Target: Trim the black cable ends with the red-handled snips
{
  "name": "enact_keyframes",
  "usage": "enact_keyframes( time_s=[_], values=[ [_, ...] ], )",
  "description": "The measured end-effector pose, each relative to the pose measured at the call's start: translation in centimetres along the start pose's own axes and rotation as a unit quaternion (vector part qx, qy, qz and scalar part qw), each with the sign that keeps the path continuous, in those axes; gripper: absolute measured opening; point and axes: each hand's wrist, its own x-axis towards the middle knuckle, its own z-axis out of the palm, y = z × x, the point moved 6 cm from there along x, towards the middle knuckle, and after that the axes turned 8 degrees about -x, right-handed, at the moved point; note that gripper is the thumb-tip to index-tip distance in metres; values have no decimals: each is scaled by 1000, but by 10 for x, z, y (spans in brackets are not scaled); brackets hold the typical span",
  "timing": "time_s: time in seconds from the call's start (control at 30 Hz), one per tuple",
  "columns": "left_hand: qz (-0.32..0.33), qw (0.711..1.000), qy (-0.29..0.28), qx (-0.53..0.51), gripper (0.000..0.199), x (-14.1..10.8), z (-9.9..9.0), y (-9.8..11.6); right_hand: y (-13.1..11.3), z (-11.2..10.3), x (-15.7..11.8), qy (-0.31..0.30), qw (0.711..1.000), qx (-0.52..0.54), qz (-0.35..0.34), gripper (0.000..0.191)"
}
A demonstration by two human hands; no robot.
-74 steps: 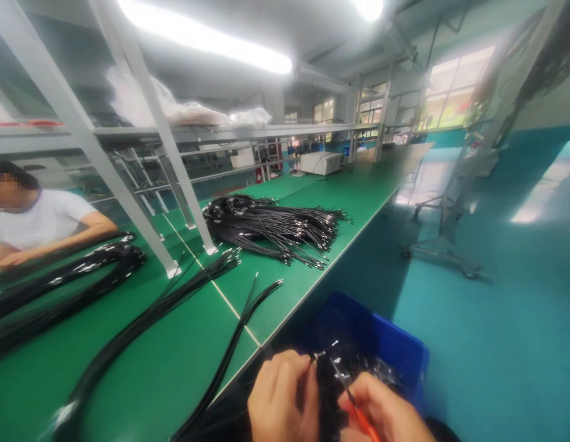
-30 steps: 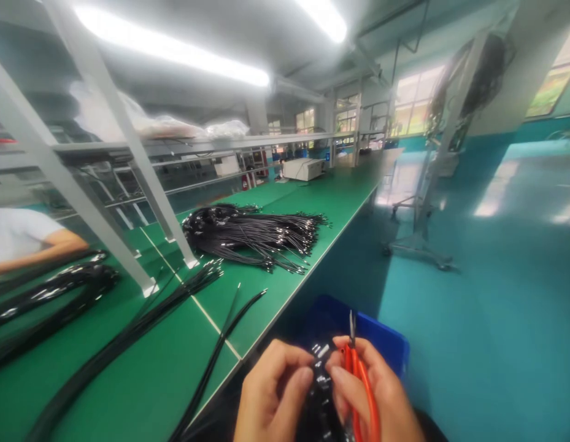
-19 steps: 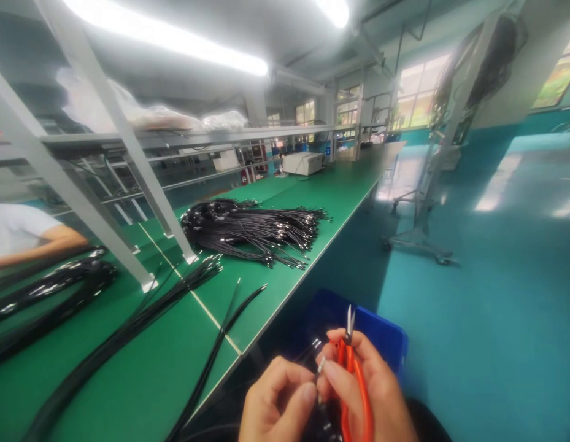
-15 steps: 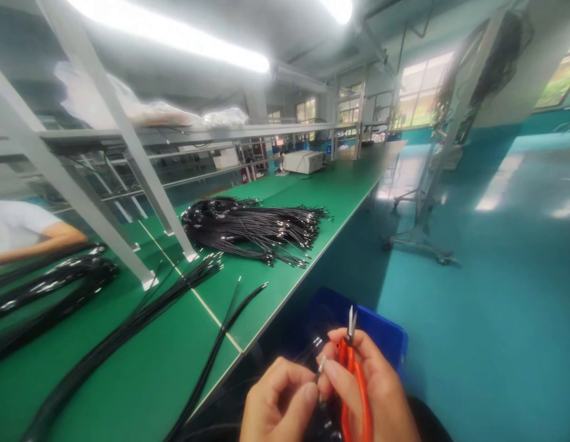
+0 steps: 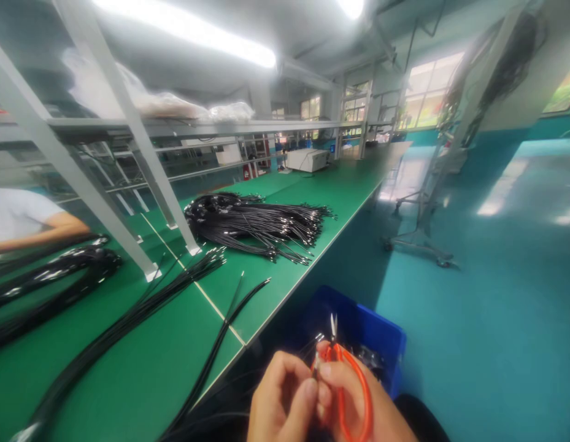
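My left hand (image 5: 280, 399) is closed, its thumb and forefinger pinching a thin black cable near its pale metallic end (image 5: 316, 362). Orange-handled scissors (image 5: 367, 396) sit in my right hand (image 5: 351, 380), their pointed blades upward and slightly apart. The thumb and fingers of that same hand also meet at the cable end, right beside my left fingertips. Just beyond the fingers, more cable tips (image 5: 318, 337) stick up. Most of the held cable is hidden behind my hands.
A blue bin (image 5: 381, 331) with small dark contents stands below, past my hands. On the green table (image 5: 142, 362) lie black cable bundles (image 5: 261, 224). Metal shelf posts (image 5: 144, 123) rise from it. A co-worker's arm (image 5: 59, 233) is at left, a wheeled rack (image 5: 425, 209) at right.
The scissors have tipped left and dropped a little, their handle loop now turned wider to view. Both hands stay together at the cable end. More of the bin's inside shows.
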Motion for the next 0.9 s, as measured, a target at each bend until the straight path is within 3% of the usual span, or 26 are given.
enact_keyframes(
  time_s=[0.07, 0.17, 0.27, 0.4, 0.53, 0.8, 0.9],
  values=[
    [24, 1000, 11, 5, 34, 0, 3, 4, 3, 1, -1, 23, 1000, 5, -2, 34],
    [103, 986, 55, 121, 32, 0, 7, 20, -5, 9, -5, 28, 998, -6, -53, 33],
    [91, 975, 98, 176, 26, 2, 7, 29, -14, 19, -9, -10, 994, -37, -99, 28],
    [-8, 998, 61, 25, 28, 6, 8, 25, -14, 17, -14, -32, 994, -48, -96, 27],
    [-35, 997, 49, -39, 34, 6, 6, 24, -7, 9, -17, -9, 997, -26, -75, 29],
    [2, 1000, 12, -20, 26, 12, 1, 20, -13, 15, -12, -41, 996, -6, -76, 15],
    [94, 989, 47, 107, 14, 10, -9, 36, -13, 13, -8, -34, 997, -8, -75, 19]
  ],
)
